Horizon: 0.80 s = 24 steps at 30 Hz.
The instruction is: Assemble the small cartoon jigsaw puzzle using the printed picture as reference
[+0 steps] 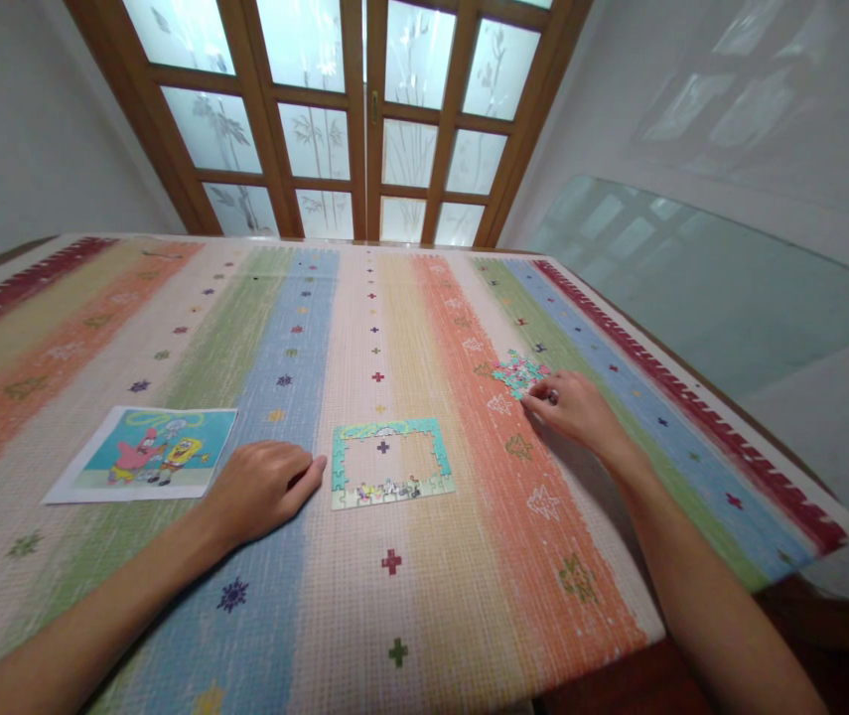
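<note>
Striped cloth [424, 616] in many soft colours covers the table. In the middle of it lies a puzzle frame [394, 489]: the border is joined, the inside is open and shows the cloth. The left hand [264, 487] rests on the cloth just beside the left edge of the frame, palm down. Its fingers are loosely bent and hold nothing that I can see. The right hand [577, 407] lies further right, at the near edge of a small pile of loose pieces [517, 370]. Its fingertips are drawn narrow together and touch the pile, but I cannot tell if a piece is between them. A cartoon picture [152, 452] lies flat to the left, apart from the left hand.
</note>
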Available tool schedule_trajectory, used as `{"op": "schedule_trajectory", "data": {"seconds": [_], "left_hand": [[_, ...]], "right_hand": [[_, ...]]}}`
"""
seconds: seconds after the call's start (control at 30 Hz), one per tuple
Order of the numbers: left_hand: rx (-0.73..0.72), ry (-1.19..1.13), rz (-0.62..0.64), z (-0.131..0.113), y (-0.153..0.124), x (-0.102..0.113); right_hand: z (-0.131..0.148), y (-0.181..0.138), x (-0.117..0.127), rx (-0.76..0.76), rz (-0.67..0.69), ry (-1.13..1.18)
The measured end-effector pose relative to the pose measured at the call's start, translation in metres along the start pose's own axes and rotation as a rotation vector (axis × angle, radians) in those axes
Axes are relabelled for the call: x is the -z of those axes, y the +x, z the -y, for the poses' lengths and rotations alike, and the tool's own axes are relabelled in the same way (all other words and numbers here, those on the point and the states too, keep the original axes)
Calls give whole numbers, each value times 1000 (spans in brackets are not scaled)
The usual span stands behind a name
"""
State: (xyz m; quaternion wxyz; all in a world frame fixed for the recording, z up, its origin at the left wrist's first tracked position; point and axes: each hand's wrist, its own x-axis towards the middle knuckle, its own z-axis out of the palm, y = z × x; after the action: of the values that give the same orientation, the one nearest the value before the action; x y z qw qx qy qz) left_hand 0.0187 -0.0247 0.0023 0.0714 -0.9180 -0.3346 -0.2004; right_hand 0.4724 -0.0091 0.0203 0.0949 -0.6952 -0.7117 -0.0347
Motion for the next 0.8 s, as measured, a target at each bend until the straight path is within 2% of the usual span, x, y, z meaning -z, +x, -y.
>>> {"op": "schedule_trajectory", "data": {"seconds": [0.37,0.6,0.8], "left_hand": [[51,-78,10,1,-1,0],[40,-67,-1,0,0,2],[5,-25,-16,0,1,1]], "right_hand": [[0,5,2,18,0,30],[-1,7,2,-53,-21,60],[-7,8,1,-64,18,53]]}}
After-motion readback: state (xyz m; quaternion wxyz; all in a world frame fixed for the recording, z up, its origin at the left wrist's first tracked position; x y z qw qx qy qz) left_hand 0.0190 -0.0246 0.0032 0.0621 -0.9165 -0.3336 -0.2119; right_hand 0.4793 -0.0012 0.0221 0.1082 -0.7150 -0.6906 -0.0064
